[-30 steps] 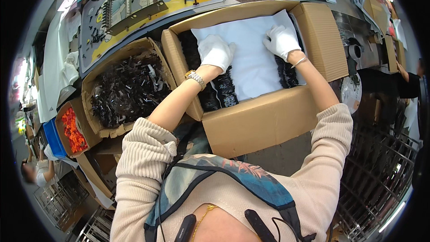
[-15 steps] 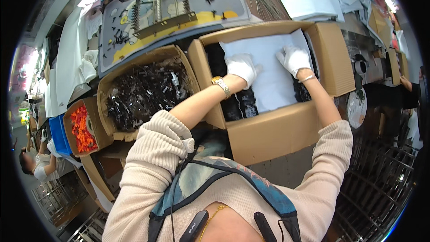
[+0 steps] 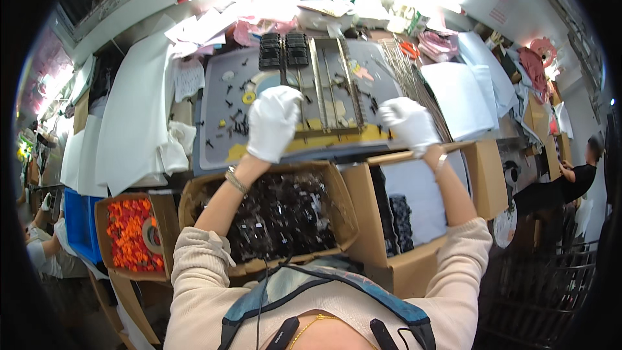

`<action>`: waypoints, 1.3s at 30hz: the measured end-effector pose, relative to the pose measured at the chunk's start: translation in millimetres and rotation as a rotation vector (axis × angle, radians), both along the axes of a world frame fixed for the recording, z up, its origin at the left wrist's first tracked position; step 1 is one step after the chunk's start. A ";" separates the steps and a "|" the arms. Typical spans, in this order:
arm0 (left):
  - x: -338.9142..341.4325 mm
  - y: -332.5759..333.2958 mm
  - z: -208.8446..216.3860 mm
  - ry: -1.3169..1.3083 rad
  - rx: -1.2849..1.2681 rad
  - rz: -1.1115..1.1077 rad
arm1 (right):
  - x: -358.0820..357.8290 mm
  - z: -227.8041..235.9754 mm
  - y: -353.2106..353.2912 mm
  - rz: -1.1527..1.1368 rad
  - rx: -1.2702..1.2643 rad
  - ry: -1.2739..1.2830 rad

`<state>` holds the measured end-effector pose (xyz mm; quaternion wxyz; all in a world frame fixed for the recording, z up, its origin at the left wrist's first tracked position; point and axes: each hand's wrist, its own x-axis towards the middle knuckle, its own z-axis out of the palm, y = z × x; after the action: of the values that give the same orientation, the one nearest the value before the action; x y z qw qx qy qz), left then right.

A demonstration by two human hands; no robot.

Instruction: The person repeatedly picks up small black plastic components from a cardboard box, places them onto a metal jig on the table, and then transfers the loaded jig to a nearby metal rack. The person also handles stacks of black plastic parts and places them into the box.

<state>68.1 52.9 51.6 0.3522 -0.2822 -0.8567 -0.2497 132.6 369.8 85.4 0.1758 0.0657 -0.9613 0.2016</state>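
Observation:
My left hand (image 3: 275, 123), in a white glove, is over the near left part of a grey mat (image 3: 217, 100). Its fingers are curled in, right at the lower end of a dark stem below two stacks of black ribbed pieces (image 3: 283, 50). Whatever it may hold is hidden. To the right, my gloved right hand (image 3: 409, 124) is closed beside a metal frame (image 3: 334, 87) with long rails; I cannot make out anything in its fingers. Small black parts (image 3: 228, 100) lie scattered on the mat around the frame.
Nearer me stand a cardboard box of black plastic pieces (image 3: 285, 214) and a box (image 3: 490, 178) with a white sheet (image 3: 421, 201) over black goods. At left are a box of orange-red pieces (image 3: 129, 233) and a blue bin (image 3: 79, 220). Thin metal rods (image 3: 421, 91) lie right of the mat.
Both hands have left the white sheet in the box and moved up and left over the mat. The view has tilted up, so more of the bench's back shows.

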 end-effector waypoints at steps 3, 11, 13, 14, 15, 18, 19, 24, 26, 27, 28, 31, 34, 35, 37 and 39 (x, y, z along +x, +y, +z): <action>-87.3 -12.5 20.6 -0.145 -0.107 0.054 | -82.8 -0.3 -86.4 0.214 0.051 0.169; -136.8 -1.2 -45.8 -0.025 -0.077 0.142 | -179.3 -69.5 -150.6 0.102 0.342 0.393; -137.6 2.9 -35.9 -0.221 -0.235 0.208 | -184.0 -70.9 -144.1 0.084 0.434 0.403; -145.3 4.0 -30.6 -0.315 -0.426 0.307 | -190.0 -50.2 -150.2 0.103 0.356 0.154; -165.5 -8.5 -30.3 -0.342 -0.198 0.076 | -198.6 -27.2 -153.8 0.143 0.277 -0.031; -236.4 -13.7 1.4 -0.831 -0.757 -0.377 | -247.6 14.0 -155.0 0.349 0.366 -0.582; -247.5 -11.4 -2.1 -0.790 -0.776 -0.437 | -272.0 -4.2 -147.7 0.421 0.423 -0.695; -195.6 -15.4 -30.9 -1.056 0.018 -0.300 | -234.5 -48.6 -158.9 0.117 -0.400 -0.559; -178.7 -3.5 -60.3 -0.950 0.303 -0.441 | -216.6 -56.4 -168.1 0.020 -0.677 -0.579; -170.2 4.2 -78.3 -1.023 0.451 -0.381 | -215.0 -80.1 -170.7 -0.023 -0.665 -0.486; -159.0 11.8 -75.8 -1.090 0.598 -0.329 | -209.4 -87.0 -174.7 -0.043 -0.690 -0.386; -168.7 6.3 -68.5 -1.131 0.484 -0.355 | -217.1 -84.0 -166.6 0.004 -0.744 -0.481; -173.3 9.7 -77.6 -0.839 0.342 -0.256 | -232.7 -67.3 -157.1 0.057 -0.581 -0.526; -181.8 8.7 -70.6 -0.772 0.287 -0.253 | -240.1 -56.9 -153.9 0.135 -0.475 -0.598; -187.3 2.8 -52.7 -0.754 0.173 -0.242 | -237.5 -20.1 -165.2 0.142 -0.126 -0.655; -196.2 -0.2 -52.3 -0.365 -0.145 -0.125 | -237.6 -33.7 -162.4 0.232 -0.032 -0.433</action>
<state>-128.0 52.7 -0.6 0.1535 -0.3094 -0.9030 -0.2556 -105.0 207.5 51.7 -0.0576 0.1283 -0.9592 0.2452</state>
